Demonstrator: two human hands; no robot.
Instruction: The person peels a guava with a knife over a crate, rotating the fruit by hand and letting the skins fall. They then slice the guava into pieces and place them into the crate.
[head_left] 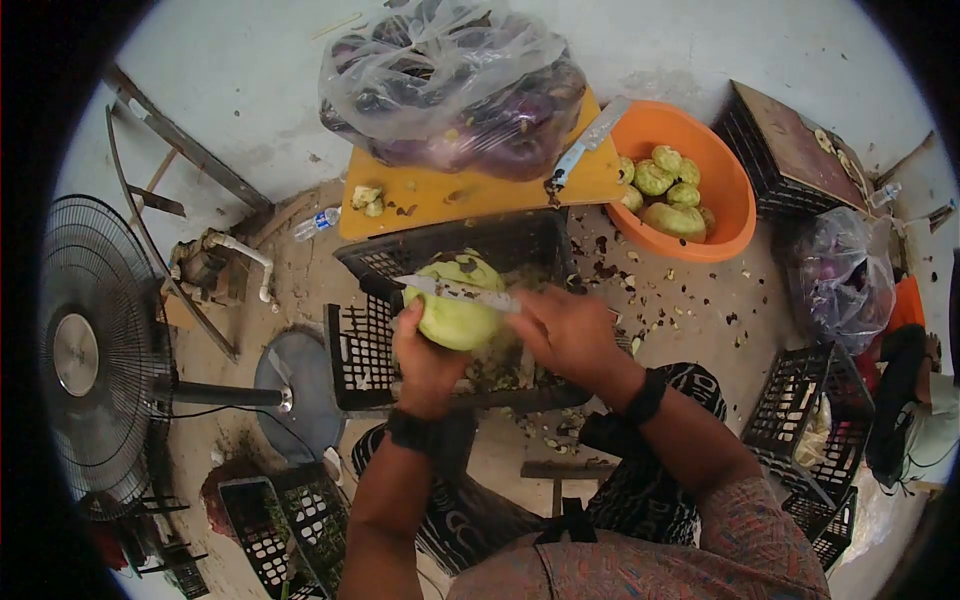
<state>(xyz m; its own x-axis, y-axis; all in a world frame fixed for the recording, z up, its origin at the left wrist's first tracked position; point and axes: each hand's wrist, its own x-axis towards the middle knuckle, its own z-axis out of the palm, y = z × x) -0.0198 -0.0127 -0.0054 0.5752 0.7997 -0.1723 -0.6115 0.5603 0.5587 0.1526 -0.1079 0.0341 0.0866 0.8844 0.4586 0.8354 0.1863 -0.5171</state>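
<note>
A big pale-green peeled eggplant (455, 325) rests in my left hand (428, 360), which grips it from below and the left side. My right hand (572, 335) is closed round the handle of a knife (470, 294), whose handle is mostly hidden by the fingers. The blade lies across the upper part of the eggplant, with dark bits of peel on it. Both hands are above a black plastic crate (365, 345) with peel scraps inside.
Behind the crate, a yellow board (430, 205) bears a bag of purple eggplants (450, 100) and another knife (590, 140). An orange basin (735, 205) holds several peeled eggplants. A fan (100, 350) stands left; black crates (810, 410) stand right. Peel litters the floor.
</note>
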